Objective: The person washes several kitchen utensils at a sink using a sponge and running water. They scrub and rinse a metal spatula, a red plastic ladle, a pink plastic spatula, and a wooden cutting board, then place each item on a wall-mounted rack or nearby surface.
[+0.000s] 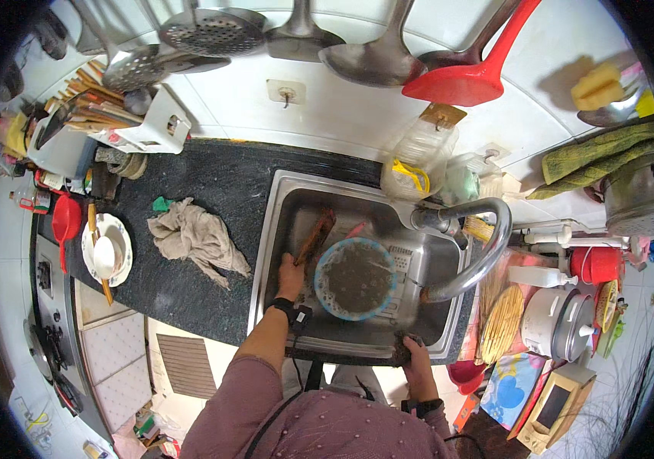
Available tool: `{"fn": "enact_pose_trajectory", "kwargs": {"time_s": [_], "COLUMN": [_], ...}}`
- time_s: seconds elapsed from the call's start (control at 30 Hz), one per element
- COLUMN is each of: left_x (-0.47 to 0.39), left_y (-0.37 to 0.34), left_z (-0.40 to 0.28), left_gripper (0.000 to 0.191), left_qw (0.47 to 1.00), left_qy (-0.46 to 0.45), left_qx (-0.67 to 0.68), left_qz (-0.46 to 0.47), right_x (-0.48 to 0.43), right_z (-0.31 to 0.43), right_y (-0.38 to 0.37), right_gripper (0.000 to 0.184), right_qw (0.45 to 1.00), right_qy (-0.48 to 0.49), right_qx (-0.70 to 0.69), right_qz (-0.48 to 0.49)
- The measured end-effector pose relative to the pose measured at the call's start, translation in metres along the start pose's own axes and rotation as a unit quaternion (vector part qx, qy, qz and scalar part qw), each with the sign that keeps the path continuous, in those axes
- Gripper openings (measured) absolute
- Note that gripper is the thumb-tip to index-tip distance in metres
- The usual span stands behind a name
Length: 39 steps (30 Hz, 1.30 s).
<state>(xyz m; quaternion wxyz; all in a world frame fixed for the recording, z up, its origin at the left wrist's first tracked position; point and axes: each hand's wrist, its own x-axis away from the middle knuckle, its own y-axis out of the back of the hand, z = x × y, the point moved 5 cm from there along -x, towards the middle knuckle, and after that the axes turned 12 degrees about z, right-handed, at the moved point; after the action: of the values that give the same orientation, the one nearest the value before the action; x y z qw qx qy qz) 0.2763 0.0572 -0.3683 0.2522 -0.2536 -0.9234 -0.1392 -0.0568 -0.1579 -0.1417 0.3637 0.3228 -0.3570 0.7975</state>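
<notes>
My left hand (290, 280) grips one end of a long, flat brown object (315, 236) inside the left part of the steel sink (266, 229). Whether that object is a blade or a piece of wood is hard to tell. At the sink's front right edge, my right hand (419, 364) holds a dark scouring pad (401, 347). Between the hands stands a round basin with a blue rim (316, 281), full of murky, foamy water (356, 279). Behind the basin lies a small pinkish-red item (355, 230). The curved metal faucet (501, 229) arches over the sink's right side.
A crumpled beige cloth (198, 238) lies on the dark countertop (200, 310). Farther left are a patterned plate (123, 252), a white bowl (104, 258) and a red ladle (66, 221). Metal utensils and a red spatula (458, 83) hang above. A rice cooker (550, 321) stands right.
</notes>
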Motion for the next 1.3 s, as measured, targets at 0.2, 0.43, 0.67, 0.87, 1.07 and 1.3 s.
{"fn": "enact_pose_trajectory", "kwargs": {"time_s": [0.2,0.43,0.67,0.87,1.07,1.3], "left_x": [0.073,0.148,0.141,0.072,-0.049,-0.114], "left_y": [0.020,0.016,-0.019,-0.044,-0.085,-0.156], "left_z": [-0.144,-0.182,-0.157,-0.134,-0.137,-0.149], "left_gripper": [0.026,0.027,0.048,0.036,0.036,0.042], "left_qw": [0.964,0.932,0.856,0.793,0.852,0.797], "left_qy": [-0.047,-0.015,0.061,0.078,-0.036,-0.018], "left_qx": [-0.263,-0.360,-0.463,-0.534,-0.466,-0.542], "left_qz": [-0.003,0.041,0.220,0.284,0.235,0.264], "right_x": [-0.011,-0.045,-0.050,-0.047,-0.031,-0.012], "right_z": [0.029,0.048,0.031,0.011,-0.025,-0.035], "right_y": [-0.026,-0.045,-0.012,0.022,0.042,0.035], "right_gripper": [0.027,0.043,0.028,0.026,0.036,0.041], "right_qw": [0.995,0.986,0.986,0.997,1.000,0.996], "right_qy": [-0.024,-0.044,-0.047,-0.048,0.008,0.070], "right_qx": [0.064,0.107,0.134,0.055,-0.017,-0.042], "right_qz": [0.072,0.117,0.092,0.016,0.002,-0.046]}}
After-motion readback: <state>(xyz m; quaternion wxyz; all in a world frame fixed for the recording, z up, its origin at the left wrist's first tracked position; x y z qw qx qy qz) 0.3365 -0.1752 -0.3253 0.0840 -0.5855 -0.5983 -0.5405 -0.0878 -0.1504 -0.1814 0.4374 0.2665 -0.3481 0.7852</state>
